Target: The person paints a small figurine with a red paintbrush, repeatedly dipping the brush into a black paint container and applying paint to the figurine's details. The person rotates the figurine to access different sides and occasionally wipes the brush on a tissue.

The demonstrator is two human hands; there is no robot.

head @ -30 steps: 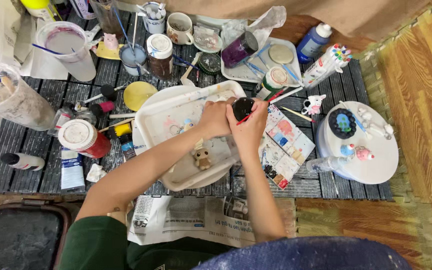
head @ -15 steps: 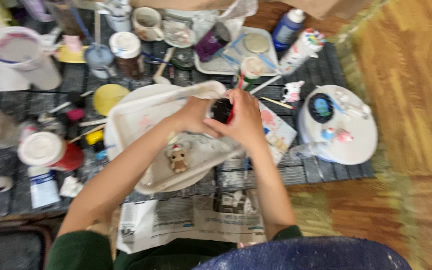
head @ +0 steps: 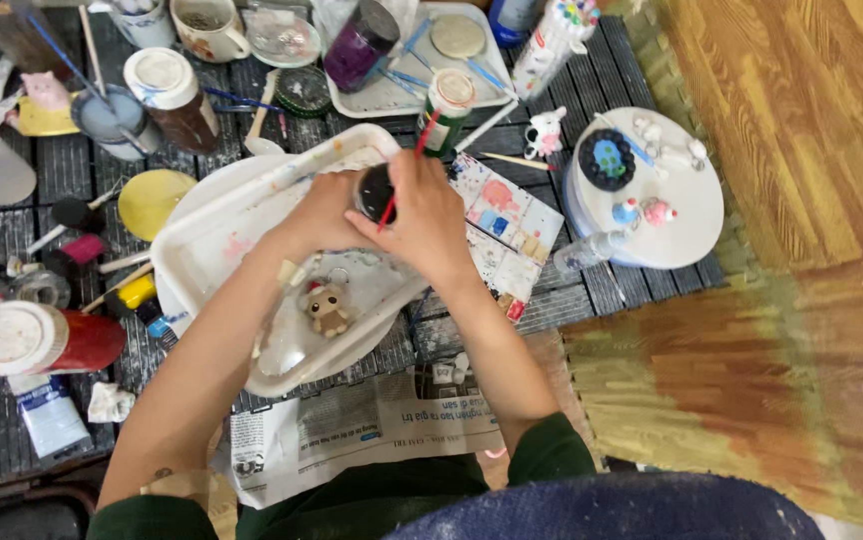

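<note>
Over the white tray (head: pixel 214 243), at about twelve o'clock from the person, the left hand (head: pixel 324 212) is wrapped around a small dark figurine (head: pixel 375 192) while the right hand (head: pixel 430 222) pinches a red-handled paintbrush (head: pixel 404 172) against it. Painting looks under way; the next stroke needs a steady wrist. A small bear figurine (head: pixel 329 308) lies in the tray at six o'clock.

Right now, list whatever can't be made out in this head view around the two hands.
- Small dark object: mostly covered by the left hand and right hand; its shape is unclear.
- Red-handled brush: its tip is hidden against the object.
- Figurine on the white tray: too small for detail.
- Mug: cut by the top edge.
</note>
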